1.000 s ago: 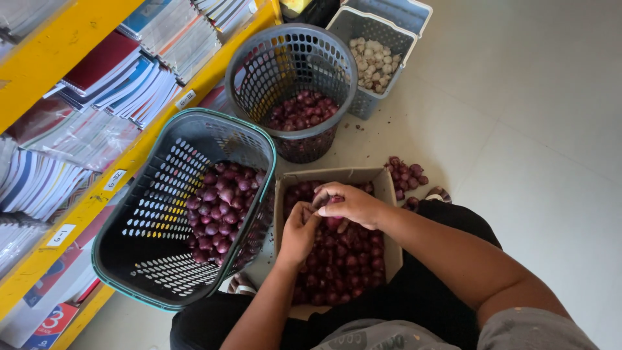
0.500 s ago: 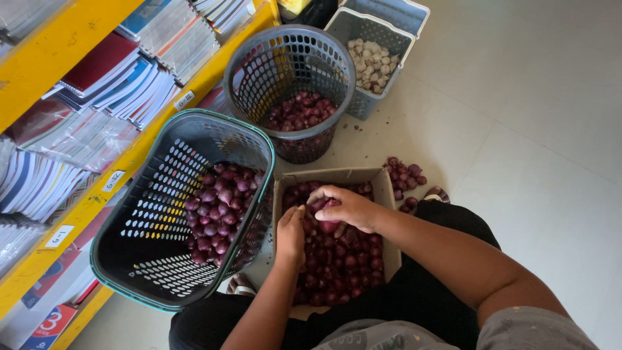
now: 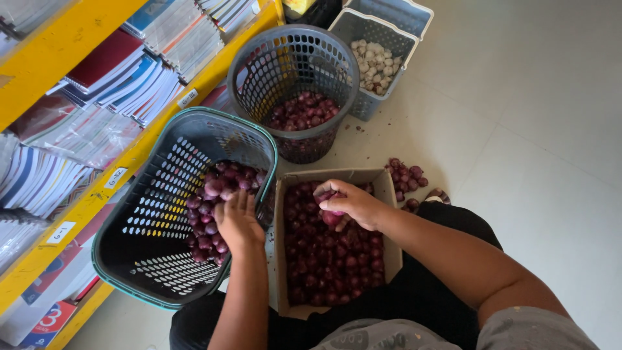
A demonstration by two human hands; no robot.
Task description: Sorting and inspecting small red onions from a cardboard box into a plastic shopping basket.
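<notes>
A cardboard box [image 3: 389, 198] full of small red shallots [image 3: 334, 259] sits on my lap. My right hand [image 3: 346, 202] hovers over the box's far end, fingers curled around a few shallots. My left hand [image 3: 237, 220] reaches over the rim of a tilted dark green plastic basket [image 3: 149, 240], fingers spread just above the red shallots [image 3: 217, 194] piled inside it. Whether the left hand holds anything is hidden by its back.
A round grey mesh basket [image 3: 259, 58] with red shallots stands beyond. A square grey basket [image 3: 369, 29] holds pale garlic [image 3: 376, 65]. Loose shallots [image 3: 405, 175] lie on the tiled floor. Yellow shelves [image 3: 71, 29] with stacked notebooks run along the left.
My left hand has moved from the box, beside the right hand, leftward over the green basket. The right hand stays over the box.
</notes>
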